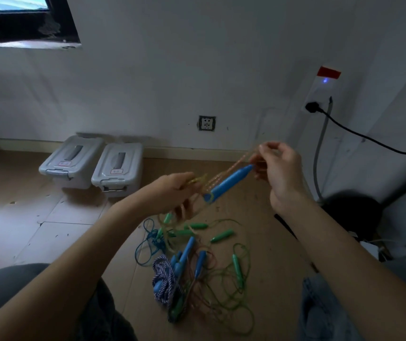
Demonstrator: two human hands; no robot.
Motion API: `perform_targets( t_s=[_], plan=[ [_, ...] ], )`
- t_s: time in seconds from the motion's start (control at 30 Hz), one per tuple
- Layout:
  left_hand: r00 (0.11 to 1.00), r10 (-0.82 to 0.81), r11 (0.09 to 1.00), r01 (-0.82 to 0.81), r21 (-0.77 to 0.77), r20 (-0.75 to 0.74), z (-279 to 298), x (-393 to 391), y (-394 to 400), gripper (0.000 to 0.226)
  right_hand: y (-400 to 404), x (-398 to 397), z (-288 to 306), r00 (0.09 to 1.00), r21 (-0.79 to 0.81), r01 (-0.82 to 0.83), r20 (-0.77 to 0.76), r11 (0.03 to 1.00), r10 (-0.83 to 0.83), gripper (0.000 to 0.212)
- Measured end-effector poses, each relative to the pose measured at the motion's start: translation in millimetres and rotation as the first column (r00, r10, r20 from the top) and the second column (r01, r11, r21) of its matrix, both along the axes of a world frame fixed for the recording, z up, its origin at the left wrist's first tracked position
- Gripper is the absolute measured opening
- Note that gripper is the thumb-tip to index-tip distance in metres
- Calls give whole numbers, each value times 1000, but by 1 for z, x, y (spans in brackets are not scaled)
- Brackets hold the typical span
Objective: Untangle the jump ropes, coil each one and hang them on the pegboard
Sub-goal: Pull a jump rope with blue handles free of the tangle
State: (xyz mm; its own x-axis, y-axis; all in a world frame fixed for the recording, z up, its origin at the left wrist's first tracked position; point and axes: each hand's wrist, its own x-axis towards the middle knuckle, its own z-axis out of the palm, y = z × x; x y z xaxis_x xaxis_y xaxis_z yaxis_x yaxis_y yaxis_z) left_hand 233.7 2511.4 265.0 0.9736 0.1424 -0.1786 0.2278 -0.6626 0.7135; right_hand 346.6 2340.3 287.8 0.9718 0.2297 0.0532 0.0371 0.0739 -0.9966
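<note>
The left hand (172, 190) has its fingers curled around a bunch of thin orange and yellow cord (224, 174), which stretches up and to the right to the right hand (279, 168), whose thumb and fingertips pinch the far end of the same strands. A blue handle (229, 183) hangs tilted between the two sets of fingers, its narrow tip just beside the right fingertips and its wide end near the left ones. Below the fingers there is open air down to the floor (270, 254), where the tangled pile of ropes (197, 274) lies between the person's knees: green and blue handles, loose green loops spreading right, a blue and white braided rope on the left. Beyond the left fingers two grey lidded boxes (93, 166) stand against the white wall (197, 70).
</note>
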Motion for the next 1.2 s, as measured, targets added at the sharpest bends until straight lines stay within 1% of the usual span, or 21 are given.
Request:
perform_targets(
  t_s=[0.07,0.13,0.17,0.2,0.27,0.33,0.4,0.43,0.47,0.53,0.6,0.67,0.73,0.77,0.83,0.9,0.97,1.03,1.1,1.13,1.2],
  plan=[
    [999,13,963,-2,269,-37,-8,1,4,24,-5,7,1,995,-13,77,66,997,-76,17],
    [995,81,951,-58,304,-64,-14,-2,8,25,-8,10,3,994,-80,38,109,996,-29,17],
    [989,139,956,-121,268,-48,-13,-3,12,25,-9,10,2,989,-188,7,144,982,20,15],
    [980,198,957,-191,216,-12,-10,-5,15,25,-9,10,1,978,-345,-24,187,938,94,11],
    [948,307,948,-313,59,88,-2,-9,21,25,-6,6,-4,940,-610,-112,192,785,283,4],
    [912,363,931,-363,-36,192,5,-10,20,26,-1,1,-10,918,-719,-157,146,677,368,18],
    [900,364,931,-358,-69,240,9,-10,13,26,1,-6,-8,908,-725,-128,188,677,374,22],
    [904,359,934,-347,-91,234,10,-9,9,25,3,-9,-7,894,-700,-188,168,689,415,19],
    [911,351,936,-334,-112,217,10,-8,6,25,4,-12,-8,866,-649,-319,97,691,491,17],
    [923,340,937,-317,-149,180,10,-6,2,25,8,-23,-10,756,-497,-594,-79,632,649,16],
    [923,351,925,-317,-208,156,10,-4,1,25,11,-27,-13,692,-395,-697,-153,599,705,17],
    [931,336,927,-300,-226,140,11,-3,-1,25,13,-27,-15,708,-346,-695,-181,630,682,16],
    [939,318,930,-281,-238,131,13,-3,-2,26,15,-27,-16,757,-365,-642,-161,674,634,14],
    [942,313,926,-273,-261,123,14,-3,-2,26,17,-28,-16,779,-405,-603,-112,687,617,14],
    [947,306,897,-252,-362,98,16,-5,-2,25,20,-32,-17,798,-532,-478,70,698,599,14],
    [951,303,845,-238,-478,64,18,-6,-3,23,22,-35,-16,775,-626,-338,239,703,585,12],
    [955,294,807,-224,-546,43,18,-7,-3,24,22,-36,-15,753,-666,-239,333,707,567,9],
    [960,274,823,-207,-529,50,17,-7,-4,24,20,-38,-15,743,-672,-223,353,707,569,5],
    [970,216,895,-153,-420,107,14,-6,-3,15,21,-38,-15,767,-630,-279,308,725,563,6],
    [975,167,935,-109,-338,147,13,-6,-3,13,21,-36,-15,791,-593,-316,266,741,551,7],
    [981,97,976,-60,-211,167,8,-6,-3,22,21,-34,-11,838,-441,-434,123,785,532,6]
  ],
)
